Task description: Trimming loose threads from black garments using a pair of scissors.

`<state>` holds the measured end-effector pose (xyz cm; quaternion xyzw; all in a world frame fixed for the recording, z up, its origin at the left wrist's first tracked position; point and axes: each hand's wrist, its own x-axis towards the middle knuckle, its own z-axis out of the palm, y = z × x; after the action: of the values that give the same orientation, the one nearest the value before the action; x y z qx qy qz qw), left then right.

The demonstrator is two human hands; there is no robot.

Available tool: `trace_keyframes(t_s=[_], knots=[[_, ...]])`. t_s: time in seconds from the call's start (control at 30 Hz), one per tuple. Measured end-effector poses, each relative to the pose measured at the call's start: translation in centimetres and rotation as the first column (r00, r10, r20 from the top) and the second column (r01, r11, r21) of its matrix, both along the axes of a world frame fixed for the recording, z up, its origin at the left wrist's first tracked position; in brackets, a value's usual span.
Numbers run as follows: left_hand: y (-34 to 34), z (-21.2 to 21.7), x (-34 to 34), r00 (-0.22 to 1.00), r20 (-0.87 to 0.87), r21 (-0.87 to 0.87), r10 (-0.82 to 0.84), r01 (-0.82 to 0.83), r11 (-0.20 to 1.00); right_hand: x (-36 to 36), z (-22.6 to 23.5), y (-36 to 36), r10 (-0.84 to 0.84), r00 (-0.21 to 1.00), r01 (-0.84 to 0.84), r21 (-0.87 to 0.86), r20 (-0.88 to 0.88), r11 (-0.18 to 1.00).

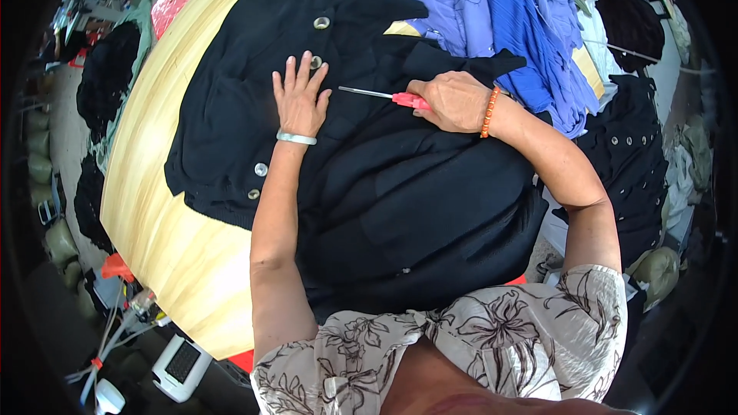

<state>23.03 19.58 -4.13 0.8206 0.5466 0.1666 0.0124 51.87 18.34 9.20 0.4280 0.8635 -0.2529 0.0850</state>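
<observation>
A black knit garment (369, 207) with large shiny buttons is spread over the table and hangs toward my body. My left hand (301, 100) lies flat on it, fingers spread, their tips beside a button (316, 62). Another button (321, 23) sits farther up, and a pale bangle circles my left wrist. My right hand (453, 101) is closed around red-handled scissors (403, 100). Their slim metal blades point left, toward my left hand, just over the cloth. The fingers of that hand partly hide the handles.
Pale wood-grain table (184, 261) shows along the left. Blue and purple garments (500, 23) are heaped at the far right. A red plastic-wrapped package (178, 1) is beyond the far left edge. More black buttoned clothing (630, 154) lies to the right; a white device (181, 367) is at lower left.
</observation>
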Motion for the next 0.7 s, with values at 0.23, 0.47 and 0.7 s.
trace_keyframes(t_s=[0.23, 0.47, 0.7], knots=[[-4.4, 1.2, -1.6, 0.999, 0.038, -0.114, -0.032, 0.037, 0.993, -1.3, 2.5, -0.1, 0.078, 0.997, -0.079, -0.044, -0.023, 0.996], [-8.1, 2.4, -4.3, 0.991, 0.129, -0.12, 0.021, -0.005, 0.993, -1.3, 0.0, 0.0, 0.007, 0.992, -0.002, 0.034, -0.125, 0.999], [-7.1, 4.4, -4.1, 0.962, 0.238, 0.057, 0.133, -0.15, 0.987, 1.7, -1.2, 0.6, -0.191, 0.947, 0.243, 0.189, -0.258, 0.951]])
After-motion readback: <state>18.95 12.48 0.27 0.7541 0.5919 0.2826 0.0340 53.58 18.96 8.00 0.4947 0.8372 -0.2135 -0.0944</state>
